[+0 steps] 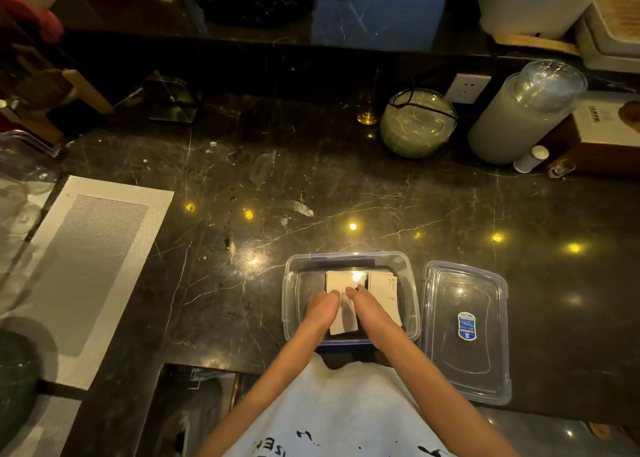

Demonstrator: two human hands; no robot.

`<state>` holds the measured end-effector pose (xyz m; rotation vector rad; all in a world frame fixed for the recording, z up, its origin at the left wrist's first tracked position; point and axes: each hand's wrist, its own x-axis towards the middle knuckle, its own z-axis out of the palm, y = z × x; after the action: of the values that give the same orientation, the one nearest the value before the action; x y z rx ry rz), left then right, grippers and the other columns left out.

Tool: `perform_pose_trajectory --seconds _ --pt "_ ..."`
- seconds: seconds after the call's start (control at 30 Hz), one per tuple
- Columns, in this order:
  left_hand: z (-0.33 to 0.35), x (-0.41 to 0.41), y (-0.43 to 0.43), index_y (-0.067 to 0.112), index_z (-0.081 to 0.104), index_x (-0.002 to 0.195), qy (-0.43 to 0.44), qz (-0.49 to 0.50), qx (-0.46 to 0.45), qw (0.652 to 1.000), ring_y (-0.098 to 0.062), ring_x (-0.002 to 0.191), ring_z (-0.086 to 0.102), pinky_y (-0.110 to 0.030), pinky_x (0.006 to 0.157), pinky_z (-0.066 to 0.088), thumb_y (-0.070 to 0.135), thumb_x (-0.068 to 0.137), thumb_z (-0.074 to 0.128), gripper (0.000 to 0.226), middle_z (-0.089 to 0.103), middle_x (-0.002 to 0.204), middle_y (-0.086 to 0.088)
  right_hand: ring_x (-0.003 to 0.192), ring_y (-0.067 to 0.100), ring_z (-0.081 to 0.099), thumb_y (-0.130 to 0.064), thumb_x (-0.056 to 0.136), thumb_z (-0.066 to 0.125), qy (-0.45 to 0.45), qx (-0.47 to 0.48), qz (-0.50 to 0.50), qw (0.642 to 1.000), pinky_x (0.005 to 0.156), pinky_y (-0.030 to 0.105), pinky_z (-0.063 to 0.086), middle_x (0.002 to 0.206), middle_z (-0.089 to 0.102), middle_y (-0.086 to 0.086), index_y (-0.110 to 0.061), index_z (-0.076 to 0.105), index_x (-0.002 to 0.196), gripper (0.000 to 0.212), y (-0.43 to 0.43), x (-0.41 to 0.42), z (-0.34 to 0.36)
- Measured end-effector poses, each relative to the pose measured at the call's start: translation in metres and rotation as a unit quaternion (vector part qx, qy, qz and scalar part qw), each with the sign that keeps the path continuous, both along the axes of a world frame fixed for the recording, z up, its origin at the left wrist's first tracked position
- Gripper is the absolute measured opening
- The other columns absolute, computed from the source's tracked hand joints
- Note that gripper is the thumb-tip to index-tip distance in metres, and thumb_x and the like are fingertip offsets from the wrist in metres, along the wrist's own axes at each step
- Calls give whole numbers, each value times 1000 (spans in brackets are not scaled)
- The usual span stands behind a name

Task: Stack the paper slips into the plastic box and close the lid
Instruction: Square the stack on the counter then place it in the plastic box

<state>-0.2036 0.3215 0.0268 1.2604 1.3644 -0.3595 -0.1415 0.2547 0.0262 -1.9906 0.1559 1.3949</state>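
Both my hands are down inside the clear plastic box [349,259], which stands near the counter's [311,186] front edge. My left hand [320,309] and right hand [369,309] lie side by side on the paper slips [341,281], fingers bent over the white stack; whether they pinch it or merely press it flat, I cannot tell. A second pile of slips sits just beside the first, toward the box's right wall.

The slips look light, thin and slick, likely to fan out or slide if nudged, so I judge the long edges of the stack the place to square and hold them.

The lid [464,332] lies flat on the counter just right of the box, near the front edge, with its blue label [466,325] facing up. It looks light and slightly flexible, best lifted by its rim. The dark counter behind and left of the box is open, well short of the woven mat [90,266] at the left edge.
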Motion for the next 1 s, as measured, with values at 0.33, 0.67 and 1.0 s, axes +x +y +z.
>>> perform_pose_trajectory --seconds 0.33,0.67,1.0 --pt "24 -43 20 19 42 144 -10 -94 385 918 -21 129 44 -35 102 41 14 92 56 54 49 140 -5 115 17 60 -20 100 51 -379 54 16 923 96 34 51 133 62 0 -25 55 135 36 -56 28 45" --pt "24 -50 49 32 35 150 -109 43 79 990 -11 125 43 -34 99 37 37 102 47 50 43 154 -1 114 29 62 -60 95 37 -49 53 -114 991 105 54 45 123 66 7 -35 64 104 37 -72 63 26" --pt "32 37 153 30 56 133 -138 4 83 987 -26 120 61 -48 102 51 57 96 46 47 63 133 -3 133 31 50 -64 98 16 -33 119 -135 983 114 57 35 140 58 11 -28 60 127 65 9 127 36"
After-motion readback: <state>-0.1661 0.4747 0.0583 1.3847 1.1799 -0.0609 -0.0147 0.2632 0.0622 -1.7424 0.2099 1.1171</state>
